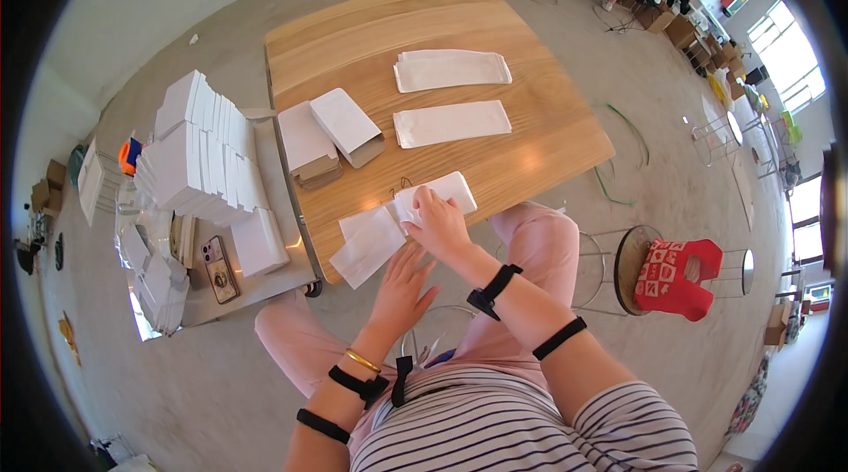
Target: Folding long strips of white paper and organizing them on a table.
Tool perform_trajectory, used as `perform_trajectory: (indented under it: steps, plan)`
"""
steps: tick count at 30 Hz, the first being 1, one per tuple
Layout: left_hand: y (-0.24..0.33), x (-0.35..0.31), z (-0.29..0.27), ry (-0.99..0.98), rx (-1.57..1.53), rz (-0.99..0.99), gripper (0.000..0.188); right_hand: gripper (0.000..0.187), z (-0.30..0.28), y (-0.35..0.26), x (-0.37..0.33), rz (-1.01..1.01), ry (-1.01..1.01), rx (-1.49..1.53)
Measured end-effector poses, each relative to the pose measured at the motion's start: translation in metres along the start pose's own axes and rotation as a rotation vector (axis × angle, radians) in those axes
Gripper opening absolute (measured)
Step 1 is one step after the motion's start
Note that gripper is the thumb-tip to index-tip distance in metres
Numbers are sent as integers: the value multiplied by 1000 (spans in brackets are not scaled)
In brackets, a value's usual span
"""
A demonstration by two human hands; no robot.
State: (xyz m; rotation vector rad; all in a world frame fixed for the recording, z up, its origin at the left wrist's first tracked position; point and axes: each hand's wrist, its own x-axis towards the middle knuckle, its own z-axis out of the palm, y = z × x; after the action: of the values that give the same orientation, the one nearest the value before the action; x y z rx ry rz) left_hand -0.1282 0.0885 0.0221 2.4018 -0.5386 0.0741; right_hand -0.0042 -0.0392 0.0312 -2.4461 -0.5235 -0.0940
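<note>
At the near edge of the wooden table, my right hand (439,223) rests with bent fingers on a flat white card or slim box (461,191); its fingertips press together on the surface. My left hand (399,292) lies beside it with fingers stretched out, their tips by a thin white paper sheet (364,247). That sheet looks slightly see-through and extends left from the card, partly past the table edge. Some thin dark string (403,182) shows just behind the card. Whether the card and the sheet are joined, I cannot tell.
Two flat white paper stacks (452,124) lie farther back on the wooden table (371,39). White boxes (347,123) sit at its left. A metal cart (287,247) holds tall white box stacks (199,163) and a phone (220,270). A red bag (676,282) rests on a stool at right.
</note>
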Motion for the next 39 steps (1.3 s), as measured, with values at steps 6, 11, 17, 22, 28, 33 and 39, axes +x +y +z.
perform_trajectory:
  steps: [6, 11, 17, 22, 28, 33, 39]
  plan:
    - [-3, 4, -16, 17, 21, -89, 48, 28, -58, 39, -7, 323, 115, 107]
    - [12, 55, -4, 105, 187, -64, 56, 21, -62, 84, 4, 493, 181, 643]
    - [-7, 77, 31, -18, 491, -110, 78, 21, -36, 71, 26, 749, 121, 1163]
    - [-12, 81, 32, -91, 604, -235, 85, 22, -16, 78, 29, 817, 111, 1193]
    - [-22, 76, 29, -119, 469, -257, 86, 21, -14, 85, 28, 838, 65, 1290]
    - [-15, 66, 4, -23, 344, -249, 80, 20, -19, 78, 23, 761, 68, 1139]
    - [-45, -20, -42, 347, 230, -465, 58, 40, 6, -9, -31, -312, -231, 286]
